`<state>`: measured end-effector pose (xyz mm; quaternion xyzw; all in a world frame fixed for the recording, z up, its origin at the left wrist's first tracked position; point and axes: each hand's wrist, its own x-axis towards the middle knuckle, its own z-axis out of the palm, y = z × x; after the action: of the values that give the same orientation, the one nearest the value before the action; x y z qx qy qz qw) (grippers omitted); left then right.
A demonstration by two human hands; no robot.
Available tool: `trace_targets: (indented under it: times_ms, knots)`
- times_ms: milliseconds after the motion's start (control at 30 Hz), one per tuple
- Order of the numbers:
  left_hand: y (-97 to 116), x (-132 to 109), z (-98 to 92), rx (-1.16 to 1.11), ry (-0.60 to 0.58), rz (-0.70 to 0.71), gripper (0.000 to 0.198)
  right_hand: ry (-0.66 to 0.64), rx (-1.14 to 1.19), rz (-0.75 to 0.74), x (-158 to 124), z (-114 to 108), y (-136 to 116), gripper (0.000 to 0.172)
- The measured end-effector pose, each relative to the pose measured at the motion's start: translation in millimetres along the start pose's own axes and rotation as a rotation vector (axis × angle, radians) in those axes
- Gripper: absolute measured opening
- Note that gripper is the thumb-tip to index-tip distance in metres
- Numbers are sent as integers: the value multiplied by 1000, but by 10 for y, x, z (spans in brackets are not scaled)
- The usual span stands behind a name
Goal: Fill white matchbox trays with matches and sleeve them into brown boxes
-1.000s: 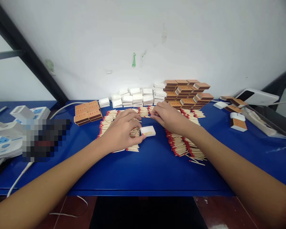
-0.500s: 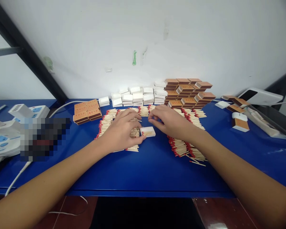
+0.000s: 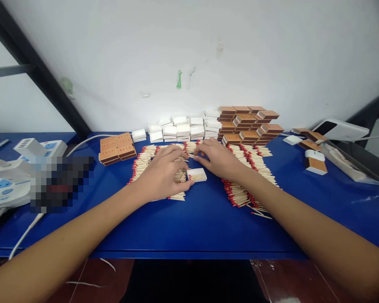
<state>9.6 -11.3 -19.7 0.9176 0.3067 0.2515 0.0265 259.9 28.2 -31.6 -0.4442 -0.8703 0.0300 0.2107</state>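
Change: R hand (image 3: 219,160) slid left vs 0.5 s ago; fingertips bunched over matches (image 3: 142,162), grip unclear.
L hand (image 3: 162,174): curled on matches, thumb touching white tray (image 3: 196,174), frame centre.
Behind: brown boxes (image 3: 249,126), tray stacks (image 3: 180,128).

One head-worn camera looks forward and down, close over the blue table (image 3: 196,227), facing the white wall (image 3: 208,54).

On the blue tabletop (image 3: 192,229) lies a small white tray (image 3: 197,174); loose matches (image 3: 240,191) spread left and right of it, white boxes (image 3: 177,128) and stacked brown matchboxes (image 3: 249,124) behind it.
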Motion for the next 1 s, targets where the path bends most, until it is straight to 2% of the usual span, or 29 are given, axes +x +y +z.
trace_targets:
  times_ms: [167, 367, 533, 767, 1000]
  knots:
    - [-1, 9, -11, 8, -1, 6, 23, 1, 21, 29, 12, 17, 26, 11]
    - [-5, 12, -17, -4, 1, 15, 24, -36, 41, 61, -15, -84, 46, 13]
    - [-3, 18, -24, 2, -2, 8, 23, -18, 1, 51, -15, -109, 42, 8]
    - [-19, 10, -3, 16, 11, 21, 23, -47, 16, 42, -7, -64, 64, 16]
    - [-27, 13, -12, 15, 7, 18, 23, -61, -9, 46, -35, -121, 88, 16]
